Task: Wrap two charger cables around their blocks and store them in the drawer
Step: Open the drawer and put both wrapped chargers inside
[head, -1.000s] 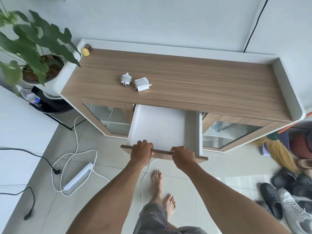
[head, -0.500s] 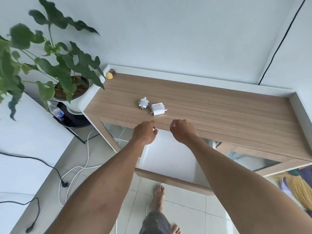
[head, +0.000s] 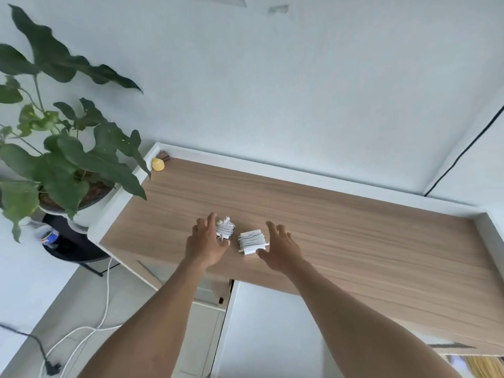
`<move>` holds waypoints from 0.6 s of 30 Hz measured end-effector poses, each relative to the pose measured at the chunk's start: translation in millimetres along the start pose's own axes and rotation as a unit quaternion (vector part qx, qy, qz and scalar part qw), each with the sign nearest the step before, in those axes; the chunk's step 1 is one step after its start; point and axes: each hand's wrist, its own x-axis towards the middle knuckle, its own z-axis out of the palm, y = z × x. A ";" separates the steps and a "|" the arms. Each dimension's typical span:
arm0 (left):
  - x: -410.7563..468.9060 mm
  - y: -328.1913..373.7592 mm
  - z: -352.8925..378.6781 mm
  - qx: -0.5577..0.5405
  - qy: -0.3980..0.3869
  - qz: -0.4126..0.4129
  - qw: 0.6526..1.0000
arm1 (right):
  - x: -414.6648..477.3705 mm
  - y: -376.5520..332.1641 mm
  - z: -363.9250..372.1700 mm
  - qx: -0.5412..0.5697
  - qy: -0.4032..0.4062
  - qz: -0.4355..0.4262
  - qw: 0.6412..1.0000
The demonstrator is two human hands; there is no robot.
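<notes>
Two white charger blocks with their cables wound around them lie side by side on the wooden cabinet top (head: 327,236). The smaller left charger (head: 225,231) sits just past the fingertips of my left hand (head: 206,242), which is open and touches or nearly touches it. The larger right charger (head: 252,241) lies flat between both hands; my right hand (head: 281,248) is open with spread fingers right beside it, thumb near its lower corner. Below the cabinet edge the white drawer (head: 272,331) stands pulled out, partly hidden by my forearms.
A potted plant (head: 62,165) stands left of the cabinet. A small yellow object (head: 158,164) sits in the cabinet's back left corner. White and black cables (head: 81,336) lie on the floor at lower left. A raised white rim borders the cabinet top.
Both hands let go of the drawer front, rose over the cabinet edge and reached forward to the two wrapped chargers. The camera tilted upward.
</notes>
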 end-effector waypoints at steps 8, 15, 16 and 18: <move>63.5 5.8 21.3 0.015 -0.058 0.001 0.998 | 39.3 -3.4 25.8 0.063 -0.033 0.053 0.996; 82.3 1.2 26.6 0.042 -0.089 0.049 0.994 | 58.6 -2.4 43.4 0.054 -0.013 0.067 0.996; 83.4 -0.5 26.0 0.041 -0.087 0.052 0.994 | 60.7 -3.6 45.3 0.055 -0.010 0.070 0.996; 84.5 -4.3 25.6 0.043 -0.082 0.060 0.994 | 63.4 -7.0 49.5 0.054 -0.006 0.070 0.996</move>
